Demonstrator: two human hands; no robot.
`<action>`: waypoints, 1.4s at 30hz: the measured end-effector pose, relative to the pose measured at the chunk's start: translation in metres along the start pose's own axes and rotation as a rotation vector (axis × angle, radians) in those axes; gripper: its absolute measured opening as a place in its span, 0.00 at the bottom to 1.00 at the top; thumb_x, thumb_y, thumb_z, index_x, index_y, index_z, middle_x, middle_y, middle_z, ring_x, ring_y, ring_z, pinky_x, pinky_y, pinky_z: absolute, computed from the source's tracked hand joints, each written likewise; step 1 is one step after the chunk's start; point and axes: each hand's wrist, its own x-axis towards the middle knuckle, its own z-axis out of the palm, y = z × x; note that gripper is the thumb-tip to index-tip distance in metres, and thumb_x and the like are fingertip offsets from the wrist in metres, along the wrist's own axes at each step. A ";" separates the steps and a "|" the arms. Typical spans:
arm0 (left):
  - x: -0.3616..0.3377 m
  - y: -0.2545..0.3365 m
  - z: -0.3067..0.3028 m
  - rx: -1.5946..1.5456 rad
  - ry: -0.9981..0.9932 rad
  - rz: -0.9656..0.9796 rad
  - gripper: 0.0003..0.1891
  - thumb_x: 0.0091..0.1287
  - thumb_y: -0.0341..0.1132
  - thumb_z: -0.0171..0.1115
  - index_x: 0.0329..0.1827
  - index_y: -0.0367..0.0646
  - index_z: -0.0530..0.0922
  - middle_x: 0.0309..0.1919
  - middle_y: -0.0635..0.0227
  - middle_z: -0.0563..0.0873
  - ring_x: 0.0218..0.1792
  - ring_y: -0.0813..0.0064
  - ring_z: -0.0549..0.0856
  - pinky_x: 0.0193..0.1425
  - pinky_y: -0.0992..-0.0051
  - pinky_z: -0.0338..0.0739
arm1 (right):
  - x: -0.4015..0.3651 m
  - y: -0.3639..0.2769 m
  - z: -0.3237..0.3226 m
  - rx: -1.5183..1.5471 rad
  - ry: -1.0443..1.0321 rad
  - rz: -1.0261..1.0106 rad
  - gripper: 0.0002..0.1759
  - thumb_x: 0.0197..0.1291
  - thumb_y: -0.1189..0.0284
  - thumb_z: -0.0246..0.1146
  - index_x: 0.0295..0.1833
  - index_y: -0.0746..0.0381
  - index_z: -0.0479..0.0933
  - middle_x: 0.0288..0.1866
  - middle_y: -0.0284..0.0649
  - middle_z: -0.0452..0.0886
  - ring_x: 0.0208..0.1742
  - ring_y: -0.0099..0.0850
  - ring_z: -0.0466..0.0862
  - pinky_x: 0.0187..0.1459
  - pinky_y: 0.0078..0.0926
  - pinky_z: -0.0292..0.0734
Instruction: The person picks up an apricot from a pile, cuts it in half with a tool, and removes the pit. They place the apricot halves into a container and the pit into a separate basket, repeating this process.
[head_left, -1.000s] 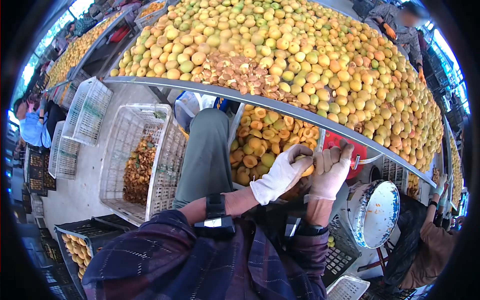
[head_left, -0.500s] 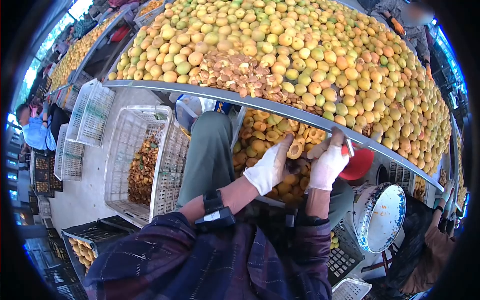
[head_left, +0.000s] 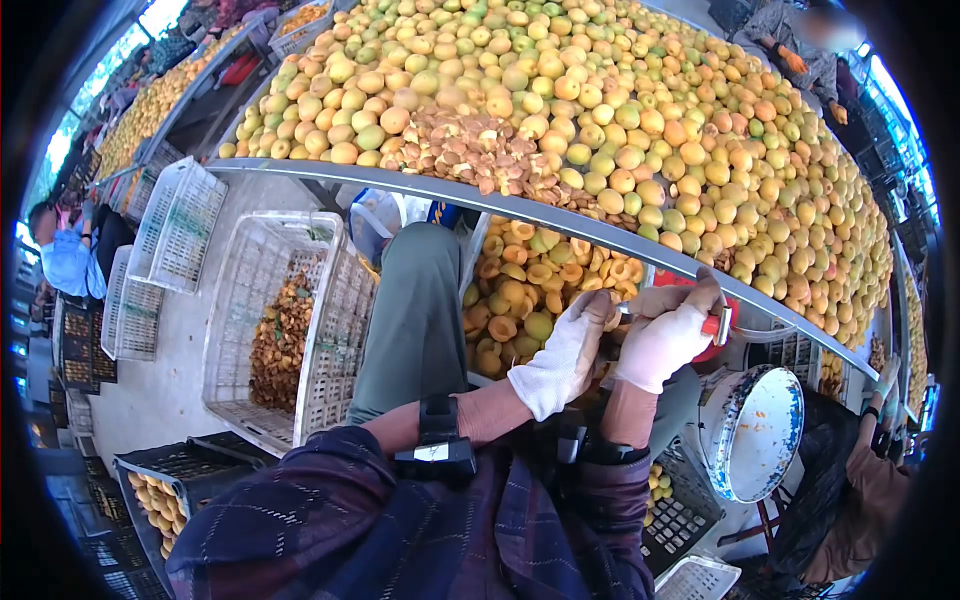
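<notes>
Over a crate of halved yellow fruit [head_left: 508, 292], my left hand [head_left: 568, 358], in a white glove with bare fingertips, is closed; whatever it holds is hidden by the fingers. Just to its right, nearly touching, my right hand [head_left: 665, 335] wears a similar glove and is wrapped round a small red-handled tool [head_left: 712, 325]. The tool's metal part points toward my left fingertips. Beyond both hands runs the metal table edge [head_left: 480, 198], with whole yellow-orange fruit [head_left: 720, 170] heaped behind it and a pile of brown pits [head_left: 470, 150] near the edge.
A white crate [head_left: 325, 350] with brown pits stands left of my knee. Two more white crates [head_left: 180, 225] are farther left. At the right are a worn white bucket [head_left: 765, 430] and a co-worker's brown sleeve [head_left: 850, 500]. Another person's orange-gloved hand [head_left: 792, 60] is across the table.
My left hand has closed and moved slightly right; the halved fruit seen at its fingertips is no longer visible. My right hand has turned, and the tool's red handle now shows at its right side.
</notes>
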 end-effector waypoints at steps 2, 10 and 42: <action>-0.007 0.004 0.004 0.073 -0.006 0.036 0.28 0.64 0.63 0.58 0.52 0.48 0.71 0.41 0.73 0.75 0.37 0.79 0.76 0.36 0.75 0.74 | 0.003 -0.001 -0.004 0.167 -0.041 0.090 0.21 0.70 0.61 0.53 0.51 0.72 0.68 0.12 0.29 0.58 0.10 0.19 0.56 0.13 0.23 0.55; -0.003 -0.006 0.003 0.199 -0.013 0.180 0.25 0.67 0.62 0.56 0.48 0.49 0.71 0.35 0.76 0.72 0.24 0.83 0.73 0.23 0.79 0.67 | 0.008 0.005 -0.021 0.264 -0.093 0.211 0.22 0.72 0.57 0.52 0.55 0.67 0.68 0.13 0.23 0.52 0.11 0.16 0.51 0.14 0.19 0.49; -0.029 0.132 -0.026 0.061 -0.341 -0.198 0.22 0.62 0.23 0.52 0.61 0.33 0.68 0.47 0.56 0.82 0.33 0.77 0.81 0.31 0.83 0.75 | -0.031 0.005 -0.046 0.326 -0.420 0.927 0.17 0.69 0.52 0.55 0.36 0.54 0.71 0.12 0.22 0.54 0.08 0.16 0.52 0.09 0.17 0.47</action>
